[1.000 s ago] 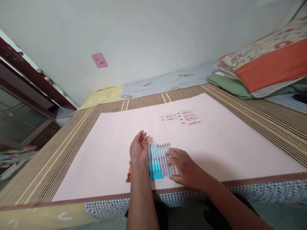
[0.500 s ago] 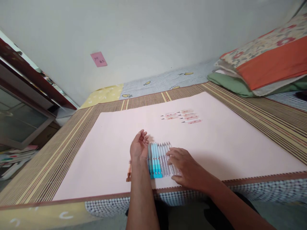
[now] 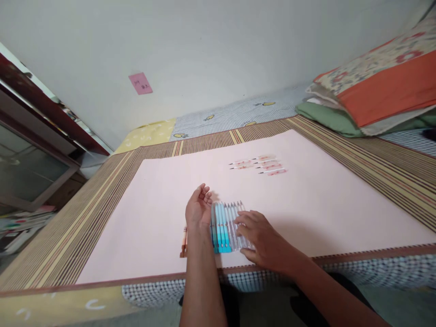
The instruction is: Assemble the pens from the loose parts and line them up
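Pens [image 3: 223, 227] in a row, near-centre on sheet [image 3: 146, 213]. Left hand [image 3: 198, 209] open, edge-on at row's left. Right hand [image 3: 262, 237] flat, fingers spread over right pens. Best to squeeze both sides evenly, tips level.

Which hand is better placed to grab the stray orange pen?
Probably the left hand: the orange pen lies just beside its wrist, while the right hand rests on the row of pens.

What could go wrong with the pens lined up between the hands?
Pressed by the left hand and right hand, the row of pens might buckle and scatter. It lies near the front edge of the pink sheet, so pens could roll off. The left forearm may knock the lone pen beside it.
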